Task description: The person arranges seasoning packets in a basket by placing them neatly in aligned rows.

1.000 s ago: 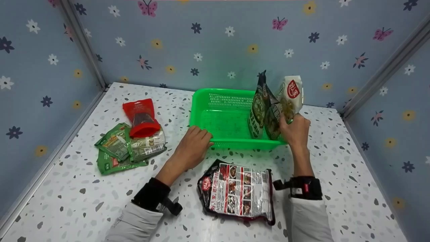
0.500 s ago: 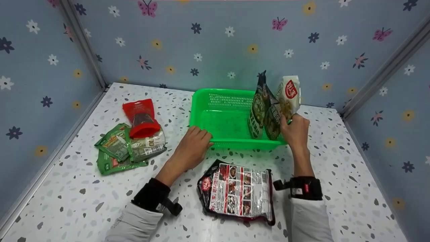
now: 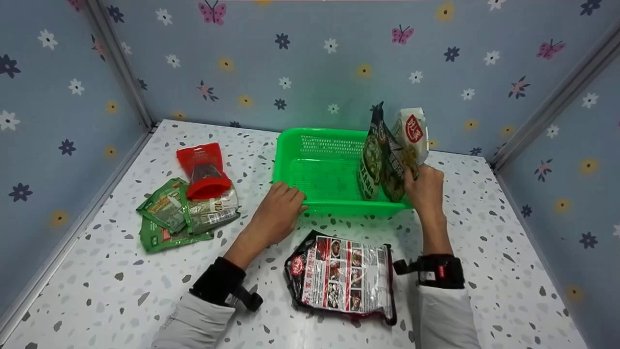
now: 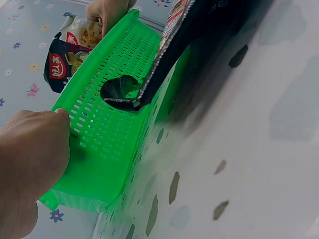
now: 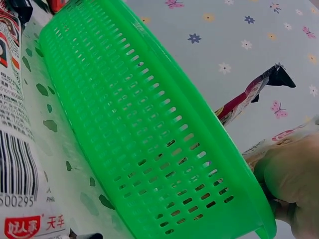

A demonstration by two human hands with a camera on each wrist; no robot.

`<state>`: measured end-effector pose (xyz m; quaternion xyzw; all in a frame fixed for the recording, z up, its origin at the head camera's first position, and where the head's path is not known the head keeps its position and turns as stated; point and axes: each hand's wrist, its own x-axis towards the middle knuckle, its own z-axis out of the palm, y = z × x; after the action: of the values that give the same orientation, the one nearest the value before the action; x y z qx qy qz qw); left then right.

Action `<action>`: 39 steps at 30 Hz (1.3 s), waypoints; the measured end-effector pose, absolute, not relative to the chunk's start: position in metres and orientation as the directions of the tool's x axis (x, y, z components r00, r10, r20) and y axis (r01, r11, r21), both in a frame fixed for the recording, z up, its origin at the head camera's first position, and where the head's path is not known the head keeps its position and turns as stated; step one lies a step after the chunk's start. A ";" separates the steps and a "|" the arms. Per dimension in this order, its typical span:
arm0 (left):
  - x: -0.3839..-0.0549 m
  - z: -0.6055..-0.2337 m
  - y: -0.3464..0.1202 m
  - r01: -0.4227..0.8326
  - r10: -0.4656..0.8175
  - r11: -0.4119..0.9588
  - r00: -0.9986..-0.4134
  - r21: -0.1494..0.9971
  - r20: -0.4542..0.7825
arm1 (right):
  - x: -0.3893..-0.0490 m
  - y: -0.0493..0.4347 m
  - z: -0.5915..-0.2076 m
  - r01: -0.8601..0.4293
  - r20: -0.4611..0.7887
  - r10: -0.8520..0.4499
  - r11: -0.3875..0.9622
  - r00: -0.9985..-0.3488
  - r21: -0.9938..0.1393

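A green perforated basket (image 3: 353, 206) stands on the speckled table. My left hand (image 3: 281, 213) grips its front rim near the left corner, thumb and fingers over the edge in the left wrist view. At the basket's right end, my right hand (image 3: 426, 191) holds a white food packet (image 3: 414, 128) upright by its lower part. Two dark food packets (image 3: 372, 165) stand side by side in the basket, just left of that hand. The white packet's bottom is hidden behind the fingers and the dark packets.
A black-edged packet (image 3: 346, 276) lies flat in front of the basket, between my forearms. To the left, several green packets (image 3: 167, 208) lie in a pile with a red packet (image 3: 203, 169) on top. Flower-patterned walls (image 3: 319, 63) enclose the table at the back and sides.
My right hand has shifted slightly left, bringing the white packet closer to the dark ones with its top leaning left. The left hand and the basket have stayed in place.
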<state>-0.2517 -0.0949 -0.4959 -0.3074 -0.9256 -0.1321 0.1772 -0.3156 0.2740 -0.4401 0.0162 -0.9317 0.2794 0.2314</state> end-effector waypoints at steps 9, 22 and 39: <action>-0.252 -0.496 -0.095 0.607 0.518 0.783 -0.758 0.137 0.397 | -0.318 0.274 -0.444 -0.167 0.454 0.106 0.836 -0.885 -0.522; -0.251 -0.496 -0.095 0.619 0.521 0.774 -0.741 0.133 0.424 | -0.317 0.278 -0.449 -0.194 0.495 0.135 0.808 -0.858 -0.556; -0.252 -0.497 -0.095 0.611 0.521 0.781 -0.751 0.128 0.407 | -0.317 0.278 -0.445 -0.157 0.481 0.177 0.803 -0.859 -0.575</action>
<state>-0.2524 -0.0949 -0.4967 -0.3054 -0.9268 -0.1276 0.1773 -0.3171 0.2783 -0.4451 -0.0054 -0.9115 0.3141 0.2655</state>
